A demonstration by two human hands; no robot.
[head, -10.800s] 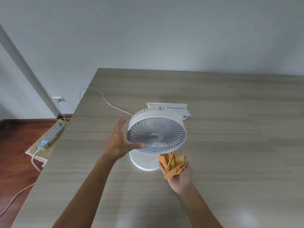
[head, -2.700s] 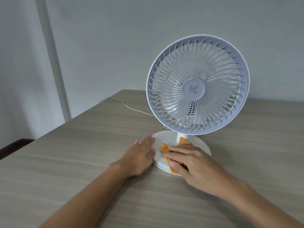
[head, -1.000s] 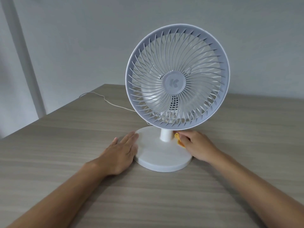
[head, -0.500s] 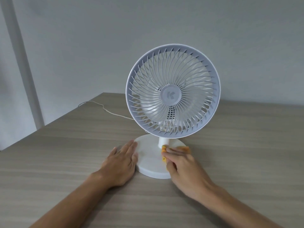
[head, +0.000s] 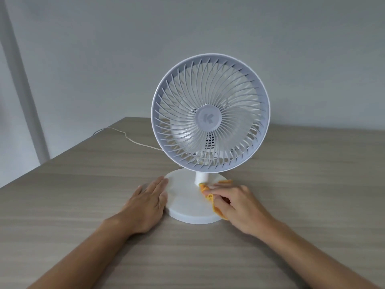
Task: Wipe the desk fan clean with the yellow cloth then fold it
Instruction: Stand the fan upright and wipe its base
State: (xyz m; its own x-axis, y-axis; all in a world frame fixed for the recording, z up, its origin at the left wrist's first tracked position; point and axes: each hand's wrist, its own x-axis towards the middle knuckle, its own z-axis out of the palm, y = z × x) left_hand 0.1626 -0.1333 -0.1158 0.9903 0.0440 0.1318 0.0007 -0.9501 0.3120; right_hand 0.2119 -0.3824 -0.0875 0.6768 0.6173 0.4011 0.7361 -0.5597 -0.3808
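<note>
Desk fan (head: 210, 124) stands upright on wood table (head: 62, 205), white, round grille facing cam, short neck into round flat base (head: 185, 203). Yellow cloth (head: 210, 198) bunched on right side of base, right at foot of neck, one edge hanging over base rim toward near side, another corner poking out behind the fingers. Right hand (head: 237, 207) lies palm-down on cloth, fingers curled loosely over it and pressing it to base; mostly covers cloth so only orange-yellow edges show. Left hand (head: 145, 205) flat on table, fingers extended & together, holding nothing, inner edge touching left rim of base. Both forearms bare, coming in from near edge either side of fan. Thin white cord (head: 129, 138) runs across table left of fan and behind grille. Grey wall (head: 187, 38) behind fan, pale vertical post (head: 23, 80) far left of fan.
</note>
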